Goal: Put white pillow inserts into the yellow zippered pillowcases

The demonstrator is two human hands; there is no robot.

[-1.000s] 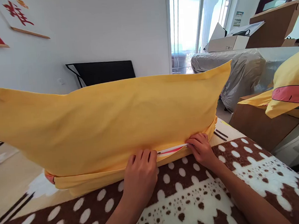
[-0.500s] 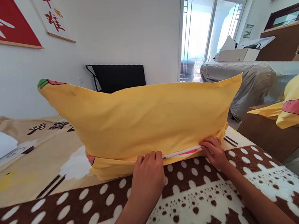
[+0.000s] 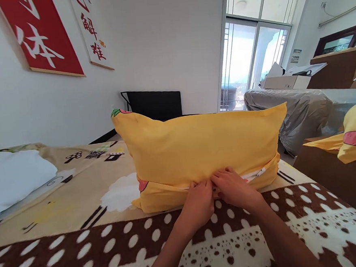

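Note:
A plump pillow in a yellow pillowcase [image 3: 203, 144] stands on its long side on the bed, with its zipper opening along the lower front. Part of the white zipper [image 3: 257, 174] shows right of my hands, with a bit of white and red cloth beside it. My left hand [image 3: 201, 201] is closed on the pillowcase's zipper edge near the middle. Right beside it, my right hand [image 3: 232, 187] pinches the same edge, its fingers bent into the cloth. The fingertips and the zipper slider are hidden.
Under the pillow lies a brown, white and beige patterned blanket [image 3: 112, 244]. A white pillow [image 3: 16, 177] rests at the left. Another yellow printed pillowcase [image 3: 355, 133] sits on a cardboard box [image 3: 326, 168] at the right. Behind are a plastic-covered sofa [image 3: 289, 109] and a black panel [image 3: 156, 104].
My right hand has slid left along the zipper edge, from near the right end to beside my left hand. The head view has tilted up and turned slightly left.

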